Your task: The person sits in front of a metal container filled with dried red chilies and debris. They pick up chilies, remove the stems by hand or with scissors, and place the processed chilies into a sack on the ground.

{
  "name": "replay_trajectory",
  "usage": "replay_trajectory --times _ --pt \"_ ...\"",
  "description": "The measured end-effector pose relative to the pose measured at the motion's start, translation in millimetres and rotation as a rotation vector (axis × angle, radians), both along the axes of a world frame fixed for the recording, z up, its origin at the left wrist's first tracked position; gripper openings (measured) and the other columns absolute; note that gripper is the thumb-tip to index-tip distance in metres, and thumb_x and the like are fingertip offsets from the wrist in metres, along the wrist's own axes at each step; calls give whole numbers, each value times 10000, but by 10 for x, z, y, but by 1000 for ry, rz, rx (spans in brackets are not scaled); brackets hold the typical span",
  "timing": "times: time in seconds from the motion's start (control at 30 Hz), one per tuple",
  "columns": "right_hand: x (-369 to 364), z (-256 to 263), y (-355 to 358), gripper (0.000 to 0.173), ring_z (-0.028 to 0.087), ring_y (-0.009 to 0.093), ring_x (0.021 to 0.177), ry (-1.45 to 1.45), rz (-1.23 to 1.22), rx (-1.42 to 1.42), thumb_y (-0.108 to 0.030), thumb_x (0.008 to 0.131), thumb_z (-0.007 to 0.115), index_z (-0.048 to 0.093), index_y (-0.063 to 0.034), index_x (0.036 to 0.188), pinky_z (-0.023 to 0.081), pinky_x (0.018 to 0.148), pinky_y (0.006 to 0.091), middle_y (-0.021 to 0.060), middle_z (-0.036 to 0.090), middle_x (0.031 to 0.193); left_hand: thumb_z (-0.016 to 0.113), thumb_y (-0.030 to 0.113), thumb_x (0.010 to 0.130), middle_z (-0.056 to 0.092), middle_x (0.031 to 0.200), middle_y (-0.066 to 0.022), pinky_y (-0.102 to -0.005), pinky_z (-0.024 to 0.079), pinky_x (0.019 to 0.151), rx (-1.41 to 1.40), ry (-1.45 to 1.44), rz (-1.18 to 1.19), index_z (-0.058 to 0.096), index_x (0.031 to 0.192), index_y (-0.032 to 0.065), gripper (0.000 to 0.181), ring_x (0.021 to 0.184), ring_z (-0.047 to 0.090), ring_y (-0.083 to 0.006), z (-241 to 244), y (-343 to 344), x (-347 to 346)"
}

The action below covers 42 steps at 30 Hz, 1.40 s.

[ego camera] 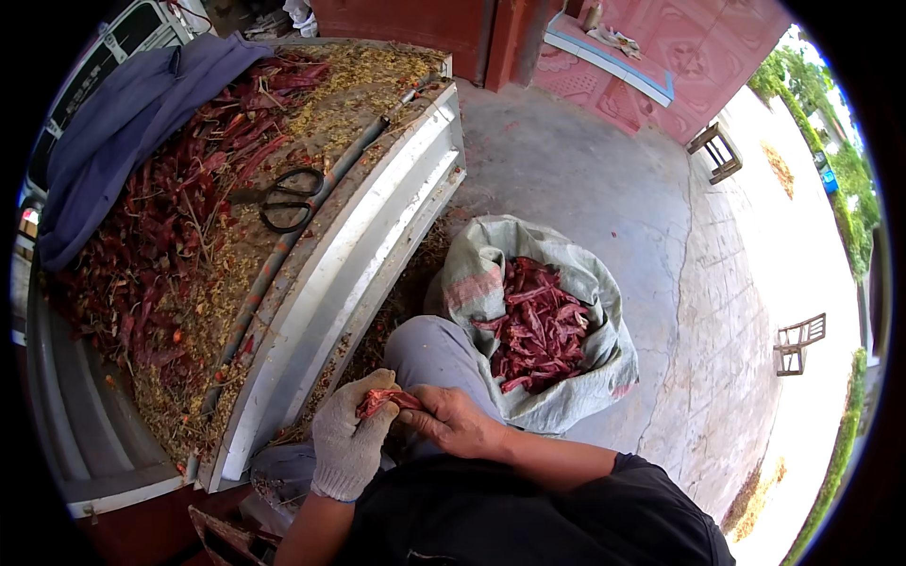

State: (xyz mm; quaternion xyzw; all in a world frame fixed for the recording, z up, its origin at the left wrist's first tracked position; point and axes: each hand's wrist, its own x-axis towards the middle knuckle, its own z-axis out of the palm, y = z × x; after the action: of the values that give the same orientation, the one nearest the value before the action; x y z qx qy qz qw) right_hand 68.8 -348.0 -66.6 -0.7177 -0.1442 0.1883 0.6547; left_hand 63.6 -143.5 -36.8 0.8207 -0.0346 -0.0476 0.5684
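Note:
Between my two hands is a dried red chili pepper [382, 401]. My left hand [354, 431], in a pale knit work glove, pinches one end of it. The bare fingers of my right hand [456, 422] grip the other end. Just beyond my knee stands a woven plastic sack [601, 339] with its rim rolled down, full of dried red chilies [538, 322]. To the left, a heap of dried chilies [177, 233] with stems and yellow seeds lies on a truck bed [340, 262] with a metal side panel.
Black-handled scissors [290, 201] lie on the truck bed near a metal rod [283, 247]. A blue cloth [120, 134] covers part of the heap. Wooden stools [716, 152] and a small chair [800, 344] stand on the right. A pink tiled ledge [612, 60] is at the back.

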Motion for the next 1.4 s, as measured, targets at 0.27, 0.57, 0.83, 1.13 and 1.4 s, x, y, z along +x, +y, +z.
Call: replay_trajectory --times 0.27,0.57,0.83,1.13,1.4 --pt "-97 -1315 -1409 306 653 178 712 524 -791 61 -307 1049 653 693 -4 1027 529 668 350 60 685 808 708 -7 956 757 1136 -133 -308 605 854 -19 62 46 703 1274 1 318 967 736 -181 -181 252 13" --pt "-576 -2923 -1148 662 737 417 981 573 -356 -815 -631 949 624 765 16 956 556 866 494 301 733 979 688 -22 956 755 1069 -120 -305 603 859 -48 236 238 735 1181 -19 230 924 721 -174 -371 551 -271" --pt "-161 -3264 -518 391 721 418 1014 384 -244 -767 -383 988 577 750 -49 1092 571 916 466 269 725 1108 679 -28 956 757 1051 -124 -309 600 859 -44 224 211 735 1181 -19 232 914 726 -174 -379 551 -306" --pt "-235 -2719 -754 274 704 377 1078 -14 405 -572 -203 931 596 754 -77 1116 560 927 454 201 745 1140 686 4 969 770 1054 -135 -305 597 854 -51 257 137 733 1196 -22 232 917 732 -175 -465 384 -320" --pt "62 -2458 -978 379 700 235 952 640 -441 -176 -301 998 676 727 22 1190 545 845 348 114 753 1042 649 1 977 776 1069 -136 -333 602 794 102 189 87 725 1241 15 274 893 760 -213 -252 451 -339"
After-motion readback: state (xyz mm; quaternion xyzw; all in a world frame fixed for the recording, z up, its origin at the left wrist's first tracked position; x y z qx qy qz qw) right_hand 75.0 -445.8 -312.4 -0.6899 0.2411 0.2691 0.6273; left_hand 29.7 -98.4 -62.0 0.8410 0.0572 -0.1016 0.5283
